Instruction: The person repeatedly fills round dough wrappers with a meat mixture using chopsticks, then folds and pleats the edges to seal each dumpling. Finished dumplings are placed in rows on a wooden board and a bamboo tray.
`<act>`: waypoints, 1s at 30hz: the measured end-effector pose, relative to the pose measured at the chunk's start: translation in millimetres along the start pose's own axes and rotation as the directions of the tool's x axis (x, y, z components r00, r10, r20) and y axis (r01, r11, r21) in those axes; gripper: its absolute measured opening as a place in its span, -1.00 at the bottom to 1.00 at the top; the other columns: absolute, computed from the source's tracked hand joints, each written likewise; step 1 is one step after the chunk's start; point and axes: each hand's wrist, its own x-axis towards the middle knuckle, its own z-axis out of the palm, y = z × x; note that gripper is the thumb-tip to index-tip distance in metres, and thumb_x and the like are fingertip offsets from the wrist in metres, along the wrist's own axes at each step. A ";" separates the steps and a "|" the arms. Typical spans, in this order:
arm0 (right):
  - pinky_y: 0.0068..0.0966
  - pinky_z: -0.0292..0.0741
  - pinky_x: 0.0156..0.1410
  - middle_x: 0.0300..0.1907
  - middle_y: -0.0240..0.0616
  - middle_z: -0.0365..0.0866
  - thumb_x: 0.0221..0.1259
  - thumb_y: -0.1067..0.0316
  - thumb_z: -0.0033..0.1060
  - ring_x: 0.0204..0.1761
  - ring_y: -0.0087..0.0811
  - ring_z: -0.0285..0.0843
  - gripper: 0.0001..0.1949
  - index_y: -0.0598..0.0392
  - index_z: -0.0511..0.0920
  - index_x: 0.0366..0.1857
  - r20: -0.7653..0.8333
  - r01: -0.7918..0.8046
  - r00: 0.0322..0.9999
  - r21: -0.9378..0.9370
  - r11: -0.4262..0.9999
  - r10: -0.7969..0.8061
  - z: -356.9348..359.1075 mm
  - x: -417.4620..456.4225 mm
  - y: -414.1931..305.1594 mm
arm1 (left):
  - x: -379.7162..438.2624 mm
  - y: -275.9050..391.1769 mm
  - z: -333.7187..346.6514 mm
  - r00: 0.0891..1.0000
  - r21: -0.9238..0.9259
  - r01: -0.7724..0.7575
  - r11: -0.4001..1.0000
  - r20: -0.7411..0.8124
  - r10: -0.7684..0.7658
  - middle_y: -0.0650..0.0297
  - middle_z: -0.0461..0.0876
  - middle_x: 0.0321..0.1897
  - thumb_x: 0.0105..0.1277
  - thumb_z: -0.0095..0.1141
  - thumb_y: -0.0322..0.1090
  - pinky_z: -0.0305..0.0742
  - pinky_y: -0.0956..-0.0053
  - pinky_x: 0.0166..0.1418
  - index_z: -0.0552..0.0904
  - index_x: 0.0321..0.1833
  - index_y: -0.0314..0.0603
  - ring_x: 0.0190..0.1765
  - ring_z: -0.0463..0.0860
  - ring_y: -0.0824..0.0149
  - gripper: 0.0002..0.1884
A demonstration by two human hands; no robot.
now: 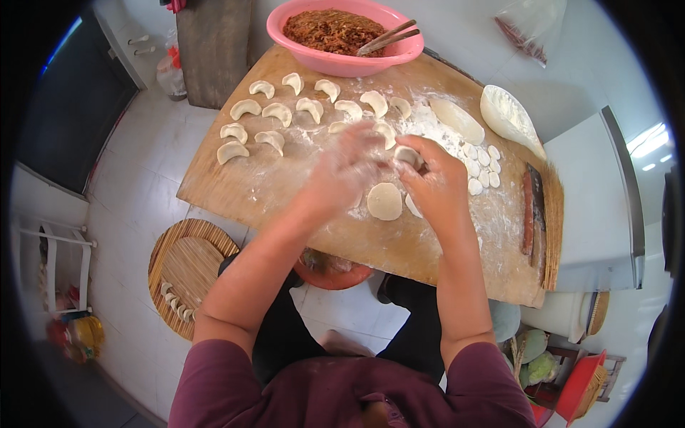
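Observation:
My right hand (436, 171) grips a folded dumpling (409, 156) above the floured wooden board (289, 192). My left hand (350, 160) is blurred, its fingers spread beside the dumpling; nothing shows in it. Just below the hands lies a round dough wrapper (385, 201), with parts of others at its sides. Several finished dumplings (277, 114) sit in loose rows on the board's far left. A pink basin (342, 65) of brown filling (332, 29) stands at the far edge, metal utensils (388, 38) resting in it.
Right of my hands are small dough pieces (483, 158), a dough lump (457, 120) and a flour scoop (511, 117). A cleaver (535, 206) and a straw brush (552, 230) lie along the right edge. A round reed tray (160, 267) with several dumplings stands low on the left.

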 end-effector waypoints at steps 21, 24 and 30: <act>-0.24 0.60 0.18 0.01 -0.14 0.78 0.25 0.17 0.34 0.07 -0.11 0.72 -0.71 -0.01 0.76 -0.01 0.369 0.251 0.927 -0.491 0.834 -0.062 68.4 43.4 -5.1 | 22.6 36.8 -91.9 0.702 -0.010 -0.450 0.893 -0.623 0.347 -0.09 0.53 0.30 0.42 0.11 -0.47 0.53 0.28 0.27 0.30 0.44 -0.40 0.20 0.70 0.07 -0.45; -0.22 0.60 0.20 0.01 -0.15 0.75 0.20 0.36 0.29 0.08 -0.06 0.69 -0.70 -0.02 0.75 0.02 0.453 0.427 0.868 -0.476 0.769 -0.202 65.7 21.4 14.6 | 26.1 40.2 -86.4 0.711 0.013 -0.409 0.913 -0.622 0.327 -0.06 0.55 0.30 0.43 0.12 -0.46 0.54 0.30 0.25 0.32 0.45 -0.37 0.17 0.70 0.10 -0.46; -0.25 0.60 0.15 -0.05 -0.14 0.75 0.12 0.39 0.35 0.01 -0.09 0.71 -0.71 0.03 0.76 -0.03 0.449 0.333 0.888 -0.484 0.809 -0.097 67.2 26.5 5.8 | 23.5 33.6 -73.9 0.755 -0.006 -0.371 0.929 -0.584 0.298 0.04 0.58 0.28 0.46 0.13 -0.39 0.53 0.37 0.22 0.40 0.42 -0.30 0.18 0.70 0.19 -0.51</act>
